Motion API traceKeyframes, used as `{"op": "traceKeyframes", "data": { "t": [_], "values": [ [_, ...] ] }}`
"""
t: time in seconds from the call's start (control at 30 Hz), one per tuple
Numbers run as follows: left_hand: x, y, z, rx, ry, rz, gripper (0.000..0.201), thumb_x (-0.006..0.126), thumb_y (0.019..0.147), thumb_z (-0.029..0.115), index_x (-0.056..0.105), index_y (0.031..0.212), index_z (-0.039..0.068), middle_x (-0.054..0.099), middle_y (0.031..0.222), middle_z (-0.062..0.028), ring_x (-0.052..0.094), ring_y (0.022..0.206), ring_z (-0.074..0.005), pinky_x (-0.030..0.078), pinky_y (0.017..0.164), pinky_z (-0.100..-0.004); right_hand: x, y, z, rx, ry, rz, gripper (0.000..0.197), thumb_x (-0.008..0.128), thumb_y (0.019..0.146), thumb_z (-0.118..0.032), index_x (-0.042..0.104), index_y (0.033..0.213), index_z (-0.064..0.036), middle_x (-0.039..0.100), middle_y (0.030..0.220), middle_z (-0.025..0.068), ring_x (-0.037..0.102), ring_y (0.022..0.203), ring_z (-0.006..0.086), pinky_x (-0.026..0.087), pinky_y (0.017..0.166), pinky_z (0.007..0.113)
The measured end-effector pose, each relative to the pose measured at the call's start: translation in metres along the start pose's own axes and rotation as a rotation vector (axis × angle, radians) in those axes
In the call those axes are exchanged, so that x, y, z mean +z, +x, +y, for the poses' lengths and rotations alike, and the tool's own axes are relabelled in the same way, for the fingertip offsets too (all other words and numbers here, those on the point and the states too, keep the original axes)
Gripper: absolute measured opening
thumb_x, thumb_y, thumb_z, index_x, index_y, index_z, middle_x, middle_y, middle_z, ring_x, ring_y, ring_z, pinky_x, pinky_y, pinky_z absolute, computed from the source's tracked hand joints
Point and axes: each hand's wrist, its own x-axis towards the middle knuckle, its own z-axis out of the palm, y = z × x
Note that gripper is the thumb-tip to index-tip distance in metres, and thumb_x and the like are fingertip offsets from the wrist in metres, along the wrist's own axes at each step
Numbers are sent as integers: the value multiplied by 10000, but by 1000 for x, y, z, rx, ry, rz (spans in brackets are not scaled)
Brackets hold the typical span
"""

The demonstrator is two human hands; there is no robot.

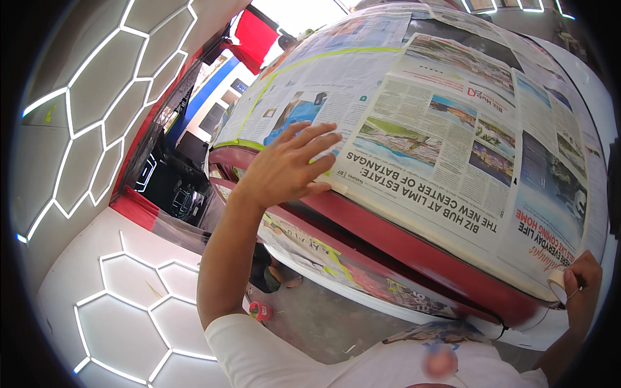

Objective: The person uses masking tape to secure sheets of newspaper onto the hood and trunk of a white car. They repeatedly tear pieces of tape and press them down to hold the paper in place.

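Sheets of newspaper [401,181] cover the curved top of a vehicle, ending along its dark red edge [388,239]. Across that paper, toward the left, my left hand [291,161] is open, with its fingers spread near the lower border of a sheet. At the far right, a roll of cream masking tape [556,284] is gripped in my right hand [584,278], beside the sheet's lower right corner. A pale strip of tape appears to run along the paper's lower border, above the red edge. My right fingers are partly in shadow.
Yellow-green tape [259,97] lines the paper farther left. More paper covers the vehicle's side [323,249] below the red edge. On the floor are a red bucket [260,311] and another person's bare foot [294,282]. Hexagonal light strips [103,297] fill the left.
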Motion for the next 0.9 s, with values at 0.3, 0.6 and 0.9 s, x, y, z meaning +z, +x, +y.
{"op": "traceKeyframes", "data": {
  "t": [0.3,0.6,0.9],
  "values": [
    [11,-42,-47,-85,105,123,550,912,667,406,689,1030,58,586,1443,-142,526,1375,-344,464,1070,-491,-1,-9,-9,17,-7,9,161,642,902,14,531,1000,-50,475,869,72,453,787,176,381,725,316],
    [10,-69,-80,-171,155,89,653,942,579,388,707,1099,69,505,1534,-134,470,1429,-333,431,1124,-497,-35,-41,-2,166,-74,-154,198,640,939,-4,538,1109,-20,537,1167,116,521,1079,234,384,1035,355],
    [26,-92,-71,-522,233,255,747,872,757,325,583,1408,97,439,1586,-122,369,1498,-334,364,1156,-499,-52,-71,3,180,-203,-114,139,661,949,-87,557,1021,-30,523,1102,109,511,1013,230,396,975,352]
  ]
}}
